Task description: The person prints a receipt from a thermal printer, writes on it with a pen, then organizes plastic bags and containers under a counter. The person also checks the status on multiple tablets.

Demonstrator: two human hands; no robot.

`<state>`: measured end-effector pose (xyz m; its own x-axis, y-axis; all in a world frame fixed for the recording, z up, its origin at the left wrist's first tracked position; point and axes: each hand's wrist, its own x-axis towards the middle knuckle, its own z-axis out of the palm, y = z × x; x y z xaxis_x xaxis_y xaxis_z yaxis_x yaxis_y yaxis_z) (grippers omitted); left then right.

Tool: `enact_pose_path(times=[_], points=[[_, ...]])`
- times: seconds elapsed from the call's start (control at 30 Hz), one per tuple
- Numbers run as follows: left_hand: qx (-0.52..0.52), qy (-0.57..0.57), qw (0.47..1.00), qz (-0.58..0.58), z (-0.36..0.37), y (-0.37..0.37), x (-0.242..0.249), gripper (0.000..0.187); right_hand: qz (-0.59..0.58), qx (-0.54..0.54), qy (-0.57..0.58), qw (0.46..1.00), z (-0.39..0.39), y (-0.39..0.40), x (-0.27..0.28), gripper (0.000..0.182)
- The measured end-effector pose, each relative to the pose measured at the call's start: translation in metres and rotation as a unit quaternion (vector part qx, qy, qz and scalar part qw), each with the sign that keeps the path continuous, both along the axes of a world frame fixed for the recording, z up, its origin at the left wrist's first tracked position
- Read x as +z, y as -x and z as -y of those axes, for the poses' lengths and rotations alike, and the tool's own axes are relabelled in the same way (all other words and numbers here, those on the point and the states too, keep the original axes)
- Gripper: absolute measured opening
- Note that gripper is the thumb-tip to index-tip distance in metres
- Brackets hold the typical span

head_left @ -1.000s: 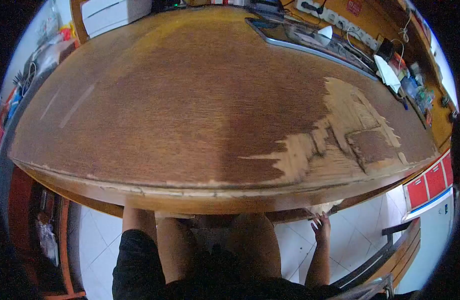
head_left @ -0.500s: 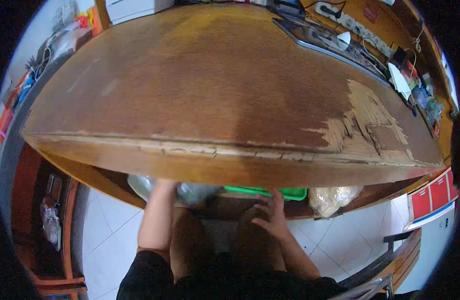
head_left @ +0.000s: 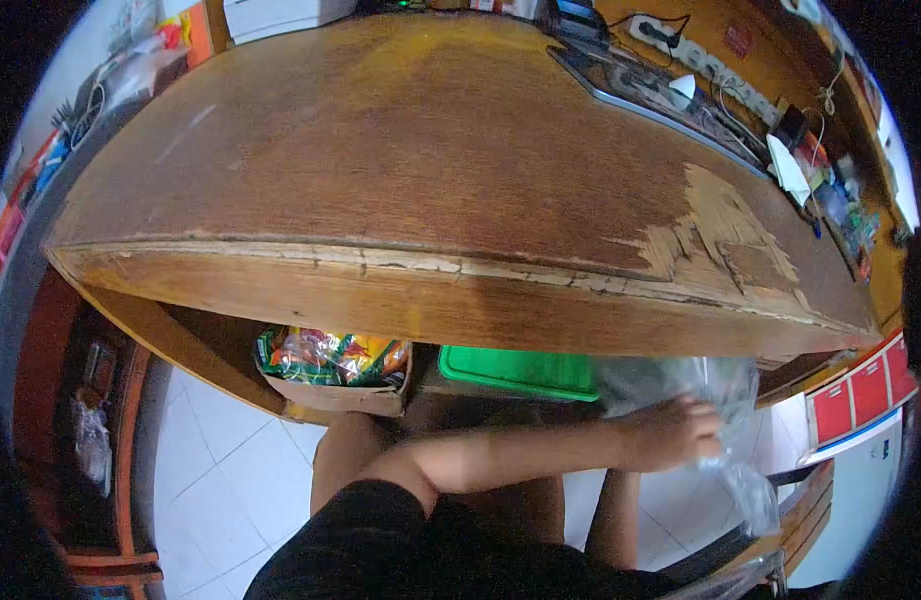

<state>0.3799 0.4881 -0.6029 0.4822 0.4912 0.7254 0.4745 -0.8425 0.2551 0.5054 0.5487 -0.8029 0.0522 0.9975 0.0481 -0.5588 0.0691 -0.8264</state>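
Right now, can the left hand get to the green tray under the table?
Probably yes. The left hand grips a clear plastic bag just right of the green tray, and nothing lies between them, though it must let go first.

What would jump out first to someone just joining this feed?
A big worn wooden table fills the view, its veneer flaked off in a pale patch near the right end. Under its front edge sit a cardboard box of colourful packets and a green tray. The left hand reaches across to the right and grips a clear plastic bag; the right hand is hidden.
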Motion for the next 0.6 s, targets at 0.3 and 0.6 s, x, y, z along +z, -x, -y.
enact_pose_path(times=[0.3, 0.6], points=[[0.390, 0.229, 0.890, 0.063, 0.093, 0.149, -0.071, 0.034, 0.046, -0.218, 0.016, 0.975, -0.124, -0.059, -0.104, 0.050], [0.725, 0.345, 0.577, -0.149, 0.234, 0.307, -0.162, 0.067, 0.002, -0.056, 0.094, 0.994, -0.078, -0.026, -0.092, 0.060]])
